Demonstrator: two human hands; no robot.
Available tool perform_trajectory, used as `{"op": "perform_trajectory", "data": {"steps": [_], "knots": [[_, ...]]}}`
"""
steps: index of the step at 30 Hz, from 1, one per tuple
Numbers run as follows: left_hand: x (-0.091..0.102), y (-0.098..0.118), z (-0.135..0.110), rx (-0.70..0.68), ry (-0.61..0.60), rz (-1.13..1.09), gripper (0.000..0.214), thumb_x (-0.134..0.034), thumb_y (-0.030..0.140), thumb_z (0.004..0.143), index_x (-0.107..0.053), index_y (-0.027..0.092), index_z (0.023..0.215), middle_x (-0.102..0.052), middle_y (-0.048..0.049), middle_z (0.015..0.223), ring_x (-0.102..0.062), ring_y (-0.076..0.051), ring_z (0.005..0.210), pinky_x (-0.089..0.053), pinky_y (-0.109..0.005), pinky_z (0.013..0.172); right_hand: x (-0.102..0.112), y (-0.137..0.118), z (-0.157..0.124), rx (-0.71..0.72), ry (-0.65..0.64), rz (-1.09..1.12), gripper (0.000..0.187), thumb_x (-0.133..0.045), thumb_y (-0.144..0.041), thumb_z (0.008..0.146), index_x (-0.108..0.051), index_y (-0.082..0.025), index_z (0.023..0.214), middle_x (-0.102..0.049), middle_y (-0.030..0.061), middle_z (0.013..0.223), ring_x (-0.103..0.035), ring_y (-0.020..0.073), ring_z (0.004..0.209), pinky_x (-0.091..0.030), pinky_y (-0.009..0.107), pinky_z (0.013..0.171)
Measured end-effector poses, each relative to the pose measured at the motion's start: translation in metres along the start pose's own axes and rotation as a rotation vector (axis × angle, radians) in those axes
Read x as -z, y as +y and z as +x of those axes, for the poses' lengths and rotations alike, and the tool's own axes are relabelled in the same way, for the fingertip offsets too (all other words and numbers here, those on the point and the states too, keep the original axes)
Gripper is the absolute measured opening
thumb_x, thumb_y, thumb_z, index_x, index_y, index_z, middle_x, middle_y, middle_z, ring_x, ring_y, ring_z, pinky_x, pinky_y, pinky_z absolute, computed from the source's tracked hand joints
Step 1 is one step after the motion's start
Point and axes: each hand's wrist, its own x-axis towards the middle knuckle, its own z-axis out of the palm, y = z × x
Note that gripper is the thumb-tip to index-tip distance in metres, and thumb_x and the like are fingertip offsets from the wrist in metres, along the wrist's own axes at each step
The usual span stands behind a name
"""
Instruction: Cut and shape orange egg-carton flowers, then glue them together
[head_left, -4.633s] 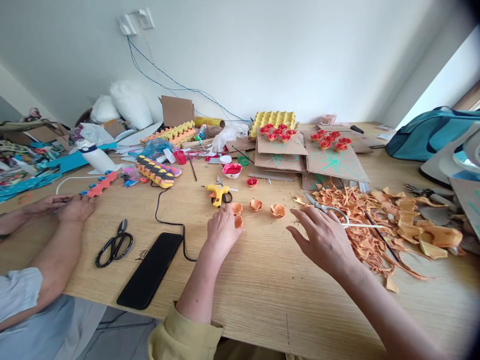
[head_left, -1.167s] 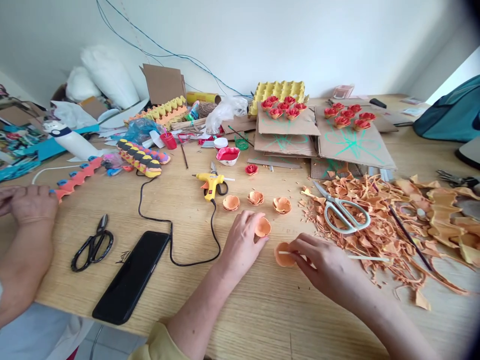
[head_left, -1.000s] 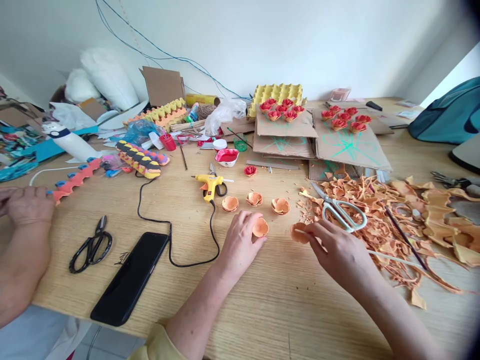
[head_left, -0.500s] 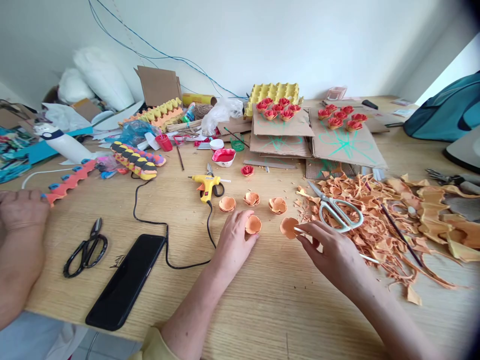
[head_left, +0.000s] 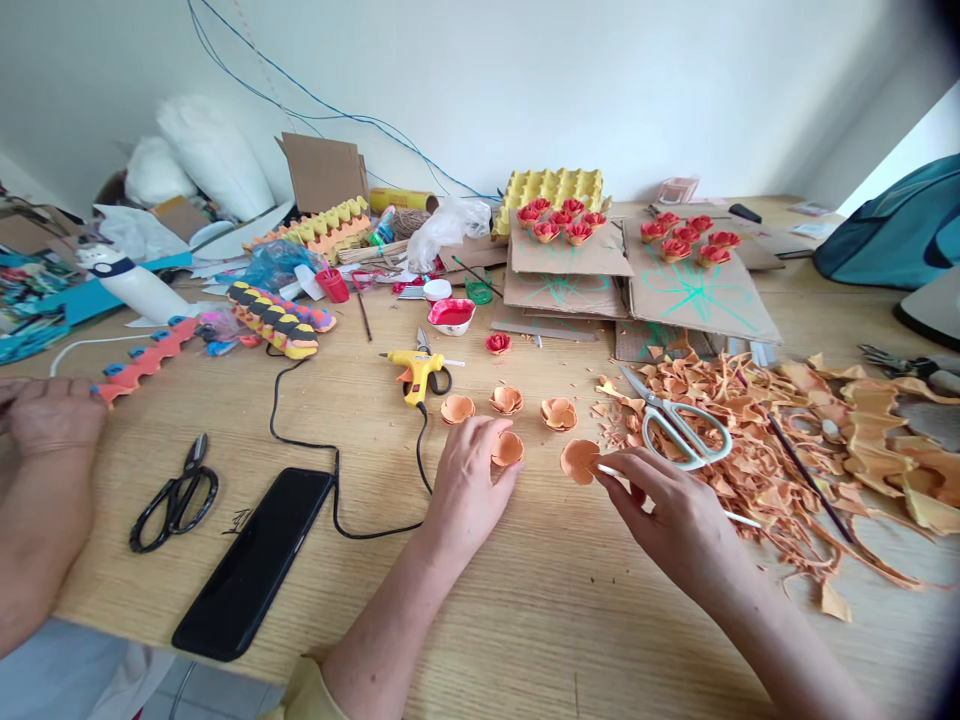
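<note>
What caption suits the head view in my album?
Left hand holds an orange cup; right hand, a white stick.

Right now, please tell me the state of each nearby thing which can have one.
Left hand: curled around orange cup
Right hand: gripping white stick
Second orange cup: no red paint
Phone: screen dark
Black scissors: closed
Pale scissors: blades look closed
Glue gun: on its side
Paint dish: upright, red inside
Lone flower: red

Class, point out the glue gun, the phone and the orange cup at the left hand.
Glue gun (head_left: 420, 371), head view, on its body.
Phone (head_left: 253, 565), head view, on its screen.
Orange cup (head_left: 508, 449), head view, on its inside.
</note>
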Motion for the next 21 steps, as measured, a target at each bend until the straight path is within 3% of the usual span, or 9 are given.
{"op": "perform_trajectory", "data": {"steps": [3, 7, 13, 17, 21], "knots": [[0.005, 0.005, 0.002, -0.042, 0.058, -0.052, 0.028, -0.063, 0.011, 0.088, -0.059, 0.022, 0.112, -0.064, -0.0055, 0.108, -0.060, -0.022, 0.104, -0.050, -0.038, 0.093, 0.000, 0.000, 0.000, 0.017, -0.004, -0.018, 0.013, -0.052, -0.023, 0.099, -0.064, -0.020, 0.101, -0.068, 0.0019, 0.087, -0.060, 0.0121, 0.067, -0.042, 0.024, 0.064], [0.010, 0.001, 0.004, 0.015, 0.133, -0.055, 0.016, -0.059, 0.013, 0.091, -0.063, 0.022, 0.104, -0.066, -0.0043, 0.104, -0.062, -0.020, 0.100, -0.050, -0.036, 0.091, -0.001, 0.000, -0.002, 0.019, -0.028, -0.061, 0.014, -0.051, -0.024, 0.100, -0.064, -0.020, 0.098, -0.066, 0.0012, 0.081, -0.059, 0.0126, 0.065, -0.040, 0.025, 0.063], [0.003, -0.005, 0.002, 0.052, -0.016, 0.017, 0.018, -0.068, 0.014, 0.085, -0.063, 0.023, 0.099, -0.065, -0.0038, 0.100, -0.061, -0.023, 0.100, -0.050, -0.038, 0.089, -0.010, 0.000, -0.001, 0.033, -0.064, -0.054, 0.016, -0.050, -0.023, 0.100, -0.065, -0.020, 0.099, -0.068, 0.0028, 0.085, -0.063, 0.0139, 0.070, -0.042, 0.026, 0.065], [-0.006, -0.004, 0.000, 0.037, -0.039, 0.074, 0.022, -0.070, 0.016, 0.083, -0.063, 0.023, 0.103, -0.063, -0.0051, 0.102, -0.060, -0.025, 0.100, -0.050, -0.040, 0.089, -0.019, -0.005, 0.002, 0.052, -0.111, -0.057, 0.018, -0.049, -0.022, 0.100, -0.066, -0.019, 0.099, -0.069, 0.0038, 0.084, -0.065, 0.0155, 0.072, -0.043, 0.026, 0.066], [-0.011, -0.003, 0.000, 0.021, -0.019, 0.061, 0.009, -0.064, 0.014, 0.086, -0.064, 0.021, 0.090, -0.063, -0.0054, 0.101, -0.059, -0.023, 0.099, -0.049, -0.041, 0.089, -0.024, -0.008, 0.003, 0.061, -0.144, -0.052, 0.021, -0.046, -0.023, 0.101, -0.066, -0.019, 0.096, -0.069, 0.0047, 0.084, -0.065, 0.0152, 0.072, -0.044, 0.025, 0.064]]}}
